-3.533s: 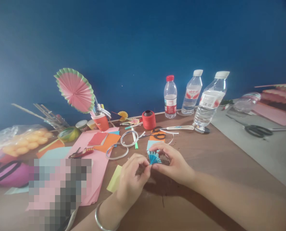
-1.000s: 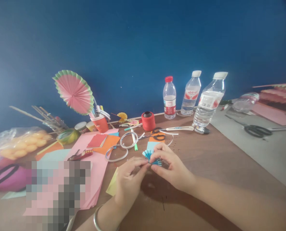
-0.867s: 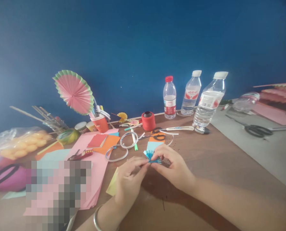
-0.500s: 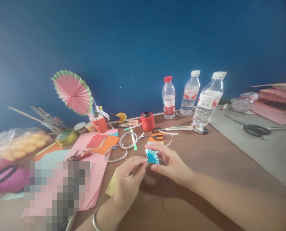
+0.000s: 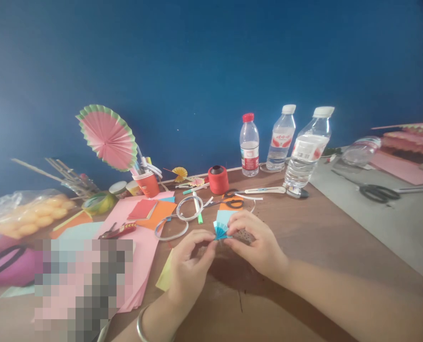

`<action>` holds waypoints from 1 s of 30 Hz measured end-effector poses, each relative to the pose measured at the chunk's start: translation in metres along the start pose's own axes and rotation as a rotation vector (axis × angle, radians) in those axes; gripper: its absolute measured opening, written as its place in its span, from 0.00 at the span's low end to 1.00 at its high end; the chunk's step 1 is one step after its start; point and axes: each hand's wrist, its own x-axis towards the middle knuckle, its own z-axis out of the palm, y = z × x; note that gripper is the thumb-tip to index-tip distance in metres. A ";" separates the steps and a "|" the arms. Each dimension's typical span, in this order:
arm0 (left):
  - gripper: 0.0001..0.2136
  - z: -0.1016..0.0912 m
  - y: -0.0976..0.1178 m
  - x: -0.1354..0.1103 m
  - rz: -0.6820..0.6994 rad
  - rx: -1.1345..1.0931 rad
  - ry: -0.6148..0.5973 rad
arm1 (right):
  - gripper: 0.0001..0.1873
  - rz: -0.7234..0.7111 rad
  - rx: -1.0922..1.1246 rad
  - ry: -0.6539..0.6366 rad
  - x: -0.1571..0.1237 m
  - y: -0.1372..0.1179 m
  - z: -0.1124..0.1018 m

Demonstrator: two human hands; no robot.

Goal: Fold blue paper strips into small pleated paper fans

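A small blue pleated paper fan (image 5: 220, 230) is held above the brown table between both hands. My left hand (image 5: 192, 259) pinches its lower left corner between thumb and fingertips. On the other side, my right hand (image 5: 256, 242) has its thumb and index finger closed on the fan's right edge. Just beyond the fan lies a light blue paper square (image 5: 224, 217), partly hidden by my right hand. Behind that are orange-handled scissors (image 5: 235, 204) on orange paper. A yellow paper piece (image 5: 165, 273) rests beside my left wrist.
Two white tape rings (image 5: 190, 208) and a red thread spool (image 5: 218, 180) stand behind my hands. Three water bottles (image 5: 249, 147) are at the back right, with a utility knife (image 5: 264, 190) before them. Pink paper (image 5: 143, 266) and a red cup (image 5: 147, 184) with a large paper fan are left.
My right hand's fingers have come down and closed on the fan's right edge. The fan looks narrower and slightly turned. My left hand keeps its pinch in nearly the same place.
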 end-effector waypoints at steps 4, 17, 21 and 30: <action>0.04 0.000 0.001 0.002 0.032 -0.026 -0.025 | 0.02 0.046 -0.019 -0.009 0.000 -0.001 0.000; 0.06 -0.001 0.003 0.005 0.125 0.051 0.003 | 0.01 0.162 0.126 -0.011 0.001 0.002 0.003; 0.07 -0.001 0.004 0.005 0.141 0.035 -0.003 | 0.03 0.173 0.161 0.015 0.001 0.004 0.003; 0.08 -0.001 0.005 0.003 0.096 -0.081 -0.096 | 0.07 0.254 0.179 0.034 -0.002 0.005 0.005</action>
